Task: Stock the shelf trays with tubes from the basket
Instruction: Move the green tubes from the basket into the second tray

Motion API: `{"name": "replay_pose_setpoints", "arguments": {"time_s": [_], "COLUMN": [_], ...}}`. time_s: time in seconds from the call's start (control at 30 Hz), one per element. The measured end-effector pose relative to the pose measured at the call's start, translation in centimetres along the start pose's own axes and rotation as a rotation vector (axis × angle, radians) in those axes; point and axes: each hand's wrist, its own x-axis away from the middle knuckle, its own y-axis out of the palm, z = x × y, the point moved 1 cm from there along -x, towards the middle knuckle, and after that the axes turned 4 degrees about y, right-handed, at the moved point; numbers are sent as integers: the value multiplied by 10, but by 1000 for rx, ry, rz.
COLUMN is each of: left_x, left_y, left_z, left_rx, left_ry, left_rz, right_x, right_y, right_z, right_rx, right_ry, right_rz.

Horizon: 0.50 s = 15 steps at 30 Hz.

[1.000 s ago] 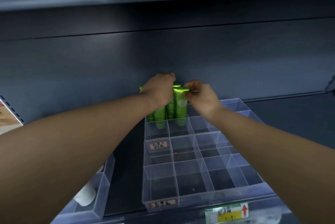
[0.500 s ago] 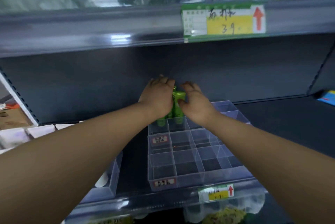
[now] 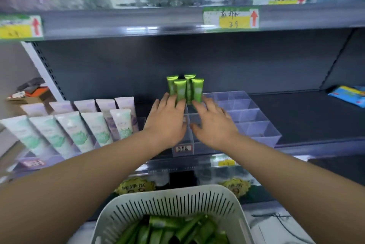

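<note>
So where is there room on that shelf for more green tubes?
The clear tray has empty compartments right of the green tubes and in the rows in front; the left hand and right hand cover some. The dark shelf is bare between tray and blue packet. Left of the tray, pale tubes crowd it.

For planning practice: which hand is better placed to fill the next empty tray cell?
Probably the right hand: the visible empty cells lie on its side of the standing green tubes, and it holds nothing.
</note>
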Motion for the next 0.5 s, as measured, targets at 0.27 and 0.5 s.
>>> {"name": "replay_pose_setpoints", "arguments": {"time_s": [0.27,0.5], "left_x": [84,135], "left_y": [22,50], "left_z": [17,29], "left_rx": [48,121], "left_ry": [29,50], "left_rz": [-35,-80], "right_x": [78,141], "right_y": [14,46], "right_z": [-7,-4], "right_rx": [-78,-153], "right_ry": [-28,-41], "right_rz": [-101,-226]}}
